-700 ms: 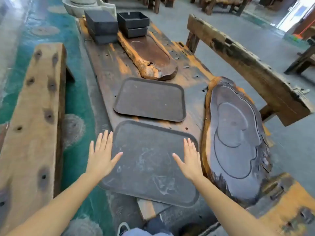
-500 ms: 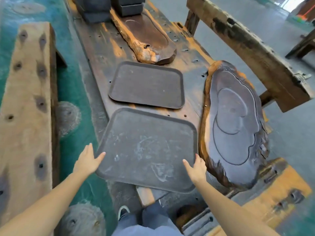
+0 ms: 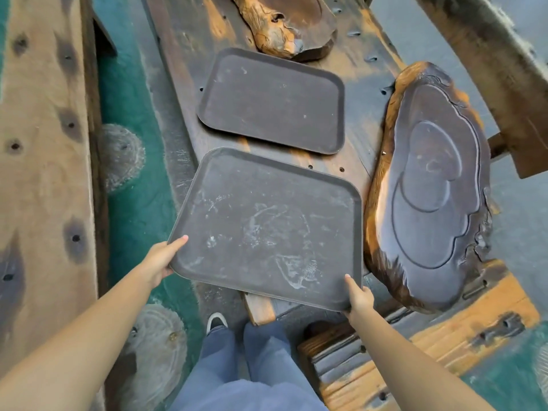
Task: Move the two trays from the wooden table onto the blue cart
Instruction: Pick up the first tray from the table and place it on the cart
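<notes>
Two dark, flat rectangular trays lie on the long wooden table. The near tray is scuffed with pale marks and overhangs the table's near end. My left hand grips its near left corner, thumb on top of the rim. My right hand grips its near right corner, thumb also on the rim. The far tray sits flat beyond it, untouched. No blue cart is in view.
A carved dark wooden slab lies right of the near tray, almost touching it. A gnarled wooden tray sits beyond the far tray. A wooden bench runs along the left, another bench at right. My legs and shoe are below.
Both hands went from hovering open over the near tray to its near corners and closed on the rim. The view tilted down and closer.
</notes>
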